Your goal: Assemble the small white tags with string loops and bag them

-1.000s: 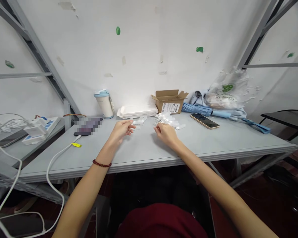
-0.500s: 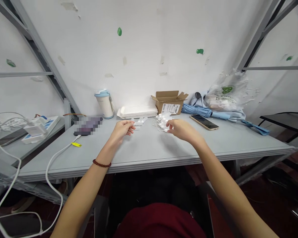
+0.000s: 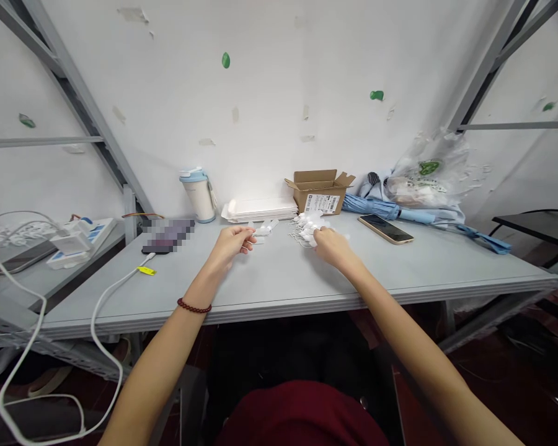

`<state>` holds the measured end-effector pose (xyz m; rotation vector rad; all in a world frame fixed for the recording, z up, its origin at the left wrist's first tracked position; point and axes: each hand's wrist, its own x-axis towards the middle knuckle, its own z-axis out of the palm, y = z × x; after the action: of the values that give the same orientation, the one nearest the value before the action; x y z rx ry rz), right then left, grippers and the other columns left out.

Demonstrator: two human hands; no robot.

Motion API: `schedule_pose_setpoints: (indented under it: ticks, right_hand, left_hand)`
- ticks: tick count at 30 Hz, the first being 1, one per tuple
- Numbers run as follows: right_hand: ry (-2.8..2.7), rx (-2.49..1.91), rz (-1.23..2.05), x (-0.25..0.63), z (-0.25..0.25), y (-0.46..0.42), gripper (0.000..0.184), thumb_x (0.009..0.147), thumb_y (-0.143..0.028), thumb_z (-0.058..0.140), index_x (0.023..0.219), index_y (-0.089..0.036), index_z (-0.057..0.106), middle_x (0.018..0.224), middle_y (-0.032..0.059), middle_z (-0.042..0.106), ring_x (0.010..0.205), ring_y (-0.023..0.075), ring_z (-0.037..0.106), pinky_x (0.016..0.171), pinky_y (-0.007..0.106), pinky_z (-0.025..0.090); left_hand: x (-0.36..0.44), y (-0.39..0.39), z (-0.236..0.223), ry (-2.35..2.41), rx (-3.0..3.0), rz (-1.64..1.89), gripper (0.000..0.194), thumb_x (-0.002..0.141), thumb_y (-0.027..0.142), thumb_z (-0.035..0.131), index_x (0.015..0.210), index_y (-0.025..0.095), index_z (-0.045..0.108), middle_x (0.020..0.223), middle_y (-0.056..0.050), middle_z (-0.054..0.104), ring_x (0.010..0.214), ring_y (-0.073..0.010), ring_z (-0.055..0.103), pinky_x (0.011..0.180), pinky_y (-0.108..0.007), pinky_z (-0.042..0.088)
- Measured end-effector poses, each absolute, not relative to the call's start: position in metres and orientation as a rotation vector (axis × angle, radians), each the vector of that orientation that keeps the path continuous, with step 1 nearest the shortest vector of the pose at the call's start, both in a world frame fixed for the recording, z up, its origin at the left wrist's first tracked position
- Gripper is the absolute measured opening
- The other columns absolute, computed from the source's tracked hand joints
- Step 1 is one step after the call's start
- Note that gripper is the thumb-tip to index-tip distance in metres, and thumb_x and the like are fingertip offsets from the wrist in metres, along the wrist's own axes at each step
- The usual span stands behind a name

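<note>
My left hand (image 3: pixel 233 244) hovers over the table with thumb and fingers pinched together; whatever they hold is too small to name. Just beyond its fingertips lie a few small clear-and-white plastic pieces (image 3: pixel 267 227). My right hand (image 3: pixel 333 246) reaches into a pile of small white pieces with thin strings (image 3: pixel 307 224), its fingers closed at the pile's near right side. The hand itself hides what is between those fingers.
Behind the pile stands an open cardboard box (image 3: pixel 320 191), beside a stack of white envelopes (image 3: pixel 260 209). A tumbler (image 3: pixel 199 195) and a charging phone (image 3: pixel 170 235) are left. Another phone (image 3: pixel 385 229), a folded blue umbrella (image 3: pixel 376 206) and a plastic bag (image 3: pixel 428 173) lie right.
My right hand has turned and moved in to the pile, and its fingers have closed there. The left hand keeps its pinch in nearly the same place.
</note>
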<state>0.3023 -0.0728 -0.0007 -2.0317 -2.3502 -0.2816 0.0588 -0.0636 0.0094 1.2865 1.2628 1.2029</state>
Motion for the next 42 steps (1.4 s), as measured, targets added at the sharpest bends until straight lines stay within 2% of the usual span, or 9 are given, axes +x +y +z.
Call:
schedule_pose_setpoints:
  ticks: [7, 11, 14, 19, 24, 29, 32, 38, 42]
  right_hand:
    - [-2.385, -1.891, -0.085, 0.299, -0.001, -0.074, 0.02, 0.085, -0.02, 0.053, 0.097, -0.01, 0.066, 0.109, 0.0185, 0.062, 0.097, 0.0273, 0.061, 0.071, 0.03, 0.041]
    - [-2.438, -1.673, 0.117, 0.287, -0.007, -0.075, 0.021, 0.089, -0.027, 0.051, 0.092, -0.013, 0.066, 0.105, 0.0146, 0.062, 0.089, 0.0219, 0.061, 0.072, 0.028, 0.04]
    - [-2.5, -1.531, 0.121, 0.278, -0.017, -0.075, 0.024, 0.093, -0.026, 0.045, 0.096, -0.011, 0.064, 0.101, 0.0144, 0.062, 0.088, 0.0205, 0.059, 0.074, 0.027, 0.039]
    - [-2.524, -1.415, 0.012, 0.271, -0.029, -0.072, 0.024, 0.095, -0.02, 0.04, 0.099, -0.008, 0.06, 0.099, 0.0161, 0.061, 0.093, 0.022, 0.055, 0.08, 0.029, 0.038]
    - [-2.45, -1.327, 0.216, 0.27, -0.027, -0.073, 0.023, 0.094, -0.016, 0.037, 0.09, -0.009, 0.059, 0.089, 0.0124, 0.062, 0.08, 0.0174, 0.053, 0.074, 0.027, 0.037]
    - [-2.313, -1.196, 0.377, 0.267, -0.022, -0.075, 0.028, 0.094, -0.02, 0.034, 0.073, -0.016, 0.051, 0.072, 0.003, 0.054, 0.067, 0.0136, 0.046, 0.066, 0.025, 0.034]
    - [-2.265, -1.204, 0.367, 0.267, -0.023, -0.074, 0.029, 0.094, -0.022, 0.033, 0.068, -0.018, 0.044, 0.066, 0.0004, 0.049, 0.063, 0.0129, 0.043, 0.063, 0.025, 0.032]
    - [-2.197, -1.381, 0.194, 0.27, -0.025, -0.069, 0.022, 0.091, -0.016, 0.036, 0.072, -0.018, 0.047, 0.073, 0.0058, 0.058, 0.065, 0.015, 0.046, 0.061, 0.026, 0.029]
    - [-2.148, -1.424, 0.204, 0.271, -0.023, -0.069, 0.018, 0.091, -0.015, 0.036, 0.078, -0.018, 0.049, 0.08, 0.0091, 0.063, 0.07, 0.0174, 0.052, 0.064, 0.027, 0.032]
  left_hand:
    - [0.06, -0.065, 0.011, 1.286, 1.327, 1.167, 0.016, 0.072, 0.025, 0.064, 0.082, 0.013, 0.065, 0.065, -0.001, 0.063, 0.05, -0.0076, 0.053, 0.049, -0.02, 0.04]
    - [0.062, -0.069, 0.011, 1.253, 1.483, 0.963, 0.02, 0.072, 0.031, 0.066, 0.078, 0.013, 0.065, 0.068, -0.003, 0.064, 0.052, -0.0083, 0.053, 0.05, -0.021, 0.04]
    - [0.065, -0.072, 0.008, 1.205, 1.601, 0.81, 0.023, 0.073, 0.034, 0.065, 0.08, 0.012, 0.065, 0.069, -0.004, 0.065, 0.054, -0.01, 0.056, 0.05, -0.021, 0.04]
    - [0.068, -0.072, 0.004, 1.178, 1.738, 0.664, 0.03, 0.075, 0.034, 0.062, 0.094, 0.011, 0.064, 0.071, -0.005, 0.066, 0.055, -0.0114, 0.056, 0.052, -0.024, 0.042]
    - [0.067, -0.071, 0.001, 1.111, 1.881, 0.519, 0.045, 0.072, 0.036, 0.065, 0.109, 0.01, 0.061, 0.065, -0.002, 0.063, 0.053, -0.0132, 0.056, 0.054, -0.027, 0.045]
    - [0.067, -0.069, -0.002, 1.052, 1.904, 0.513, 0.025, 0.074, 0.035, 0.063, 0.084, 0.012, 0.062, 0.066, -0.003, 0.063, 0.054, -0.0121, 0.056, 0.056, -0.027, 0.046]
    - [0.067, -0.071, 0.0, 1.05, 1.877, 0.527, 0.022, 0.074, 0.034, 0.063, 0.078, 0.013, 0.061, 0.065, -0.003, 0.062, 0.054, -0.0121, 0.056, 0.055, -0.027, 0.046]
    - [0.066, -0.073, 0.004, 1.074, 1.858, 0.559, 0.02, 0.074, 0.033, 0.063, 0.073, 0.013, 0.062, 0.062, -0.002, 0.061, 0.053, -0.0115, 0.055, 0.055, -0.026, 0.045]
    - [0.067, -0.071, 0.003, 1.103, 1.837, 0.584, 0.022, 0.074, 0.034, 0.064, 0.075, 0.012, 0.062, 0.063, -0.003, 0.062, 0.052, -0.0114, 0.055, 0.053, -0.025, 0.043]
